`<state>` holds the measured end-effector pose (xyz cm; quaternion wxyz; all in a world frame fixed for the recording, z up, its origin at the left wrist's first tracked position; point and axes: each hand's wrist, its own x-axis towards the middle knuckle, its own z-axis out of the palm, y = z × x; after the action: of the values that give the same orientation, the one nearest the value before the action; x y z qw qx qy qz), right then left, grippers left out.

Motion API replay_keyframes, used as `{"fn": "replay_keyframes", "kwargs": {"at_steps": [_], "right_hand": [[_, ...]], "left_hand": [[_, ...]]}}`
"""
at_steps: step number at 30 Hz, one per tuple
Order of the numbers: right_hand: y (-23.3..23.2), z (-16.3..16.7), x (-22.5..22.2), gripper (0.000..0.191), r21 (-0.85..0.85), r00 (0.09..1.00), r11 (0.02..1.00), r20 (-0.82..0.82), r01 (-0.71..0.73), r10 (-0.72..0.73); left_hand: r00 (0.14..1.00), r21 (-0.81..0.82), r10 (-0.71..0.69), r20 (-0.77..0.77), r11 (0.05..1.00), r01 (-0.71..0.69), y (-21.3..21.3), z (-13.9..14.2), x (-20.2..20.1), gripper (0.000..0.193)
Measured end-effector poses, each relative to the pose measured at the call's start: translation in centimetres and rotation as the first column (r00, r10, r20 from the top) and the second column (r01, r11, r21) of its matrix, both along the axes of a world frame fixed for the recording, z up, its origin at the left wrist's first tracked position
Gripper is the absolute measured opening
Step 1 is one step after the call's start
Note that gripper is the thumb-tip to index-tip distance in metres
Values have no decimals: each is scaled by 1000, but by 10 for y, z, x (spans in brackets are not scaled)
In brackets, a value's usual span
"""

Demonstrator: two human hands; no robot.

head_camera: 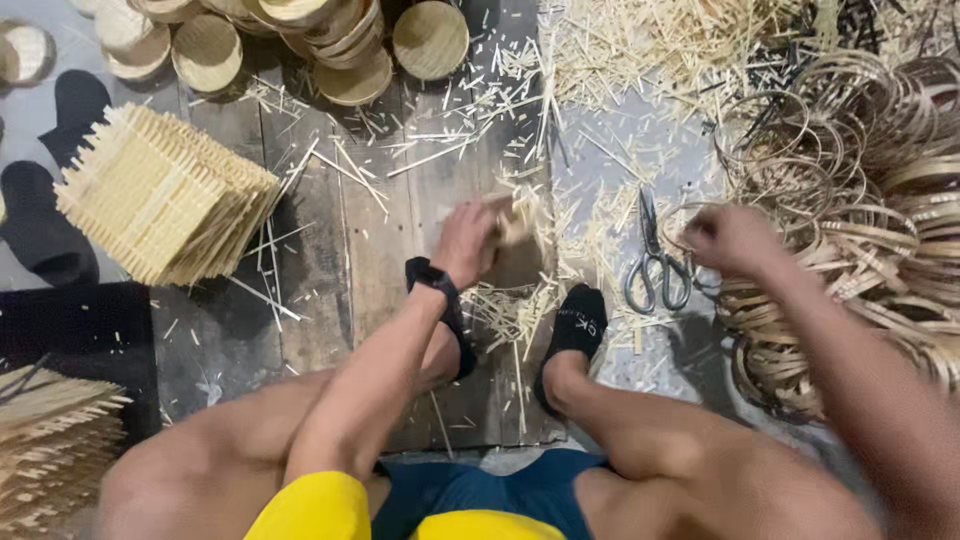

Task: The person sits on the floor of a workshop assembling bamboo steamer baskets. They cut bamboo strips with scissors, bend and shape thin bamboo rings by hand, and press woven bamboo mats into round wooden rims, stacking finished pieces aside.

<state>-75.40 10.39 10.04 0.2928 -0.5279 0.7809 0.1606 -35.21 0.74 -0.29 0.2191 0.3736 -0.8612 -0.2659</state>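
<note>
My left hand [466,240] is closed around a small pale woven bamboo piece [515,218], held over the wooden boards between my feet; both are blurred. A black band sits on that wrist. My right hand [733,240] reaches out to the right, its fingers curled at the edge of a big heap of thin bamboo rings [870,200]; whether it grips a ring cannot be told through the blur. Grey-handled scissors [655,262] lie on the floor between my two hands.
A stack of square woven bamboo mats [160,195] lies at the left, another stack [50,450] at the lower left. Round woven lids [300,40] pile up at the top. Bamboo splinters [620,60] litter the floor. My black-socked foot [578,330] rests below the scissors.
</note>
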Motion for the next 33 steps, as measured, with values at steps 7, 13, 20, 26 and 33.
{"fn": "replay_keyframes", "kwargs": {"at_steps": [7, 13, 20, 26, 33], "right_hand": [[74, -159, 28, 66, -282, 979, 937, 70, 205, -193], [62, -168, 33, 76, -350, 913, 848, 60, 398, -404], [60, -189, 4, 51, -18, 845, 852, 140, 524, -517], [82, -178, 19, 53, -38, 758, 817, 399, 575, -515], [43, -124, 62, 69, -466, 966, 879, 256, 101, 24]], "left_hand": [[944, 42, -216, 250, 976, 212, 44, -11, 38, 33], [936, 132, 352, 22, 927, -352, 41, -26, -12, 79], [910, 179, 405, -90, 905, -385, 34, -46, -36, 72], [984, 184, 171, -48, 970, -159, 13, -54, -50, 76], [957, -10, 226, 182, 974, -228, 21, -40, -44, 85]]}}
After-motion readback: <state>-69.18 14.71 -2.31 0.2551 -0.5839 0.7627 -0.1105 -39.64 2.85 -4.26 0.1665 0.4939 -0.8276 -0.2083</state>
